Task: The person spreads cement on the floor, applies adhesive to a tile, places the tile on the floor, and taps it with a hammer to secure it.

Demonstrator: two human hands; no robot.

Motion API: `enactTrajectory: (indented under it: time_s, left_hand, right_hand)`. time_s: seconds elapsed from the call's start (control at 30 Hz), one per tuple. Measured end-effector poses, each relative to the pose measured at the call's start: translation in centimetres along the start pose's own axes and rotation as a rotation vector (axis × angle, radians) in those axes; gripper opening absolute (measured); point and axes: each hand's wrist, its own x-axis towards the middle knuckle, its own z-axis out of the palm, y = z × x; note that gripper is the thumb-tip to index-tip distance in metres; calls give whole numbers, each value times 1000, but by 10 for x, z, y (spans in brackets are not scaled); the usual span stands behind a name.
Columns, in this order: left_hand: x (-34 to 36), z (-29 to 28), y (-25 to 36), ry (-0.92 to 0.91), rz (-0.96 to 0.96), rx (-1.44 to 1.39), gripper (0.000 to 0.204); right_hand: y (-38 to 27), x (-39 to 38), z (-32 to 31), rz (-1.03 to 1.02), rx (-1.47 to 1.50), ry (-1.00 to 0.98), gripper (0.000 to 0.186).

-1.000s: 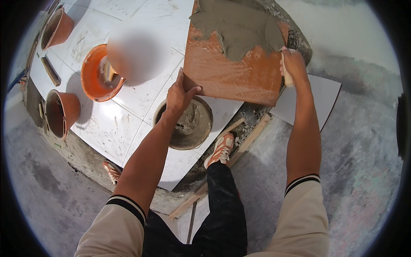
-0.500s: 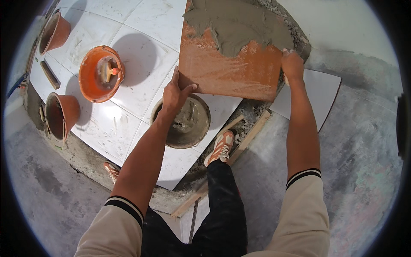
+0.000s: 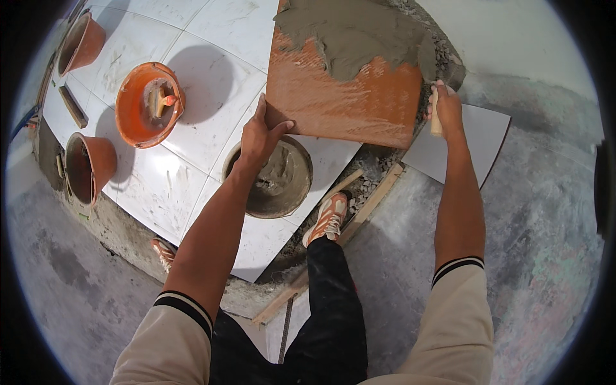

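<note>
Mortar [image 3: 359, 35] covered the tile [image 3: 340, 96] toward 12 o'clock, left hand [image 3: 260, 138] fingers pinching its 7 o'clock corner, right hand [image 3: 446, 109] wrapped around a handle [image 3: 435, 119]; spreading evenly seemed wise.

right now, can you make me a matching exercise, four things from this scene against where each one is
Things:
1. tile
2. mortar
3. orange bowl
4. grey pan

Places:
a. below the left hand, on the white floor tiles
b. held by the left hand at its near corner
c. spread over the far part of the tile's back
d. left of the tile, on the white floor, with a tool inside

Pairs: 1-b, 2-c, 3-d, 4-a
</note>
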Motion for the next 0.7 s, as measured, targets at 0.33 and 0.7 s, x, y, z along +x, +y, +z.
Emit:
enactTrajectory:
  time_s: [0.33,0.7]
  left_hand:
    - [-1,-2,-3,4,-21,48,101]
    - [-19,-7,-26,57,7,-13,55]
  right_hand:
    - [-4,-87,65,-45,53,-381,42]
    - [-67,-78,152,-145,-48,-444,44]
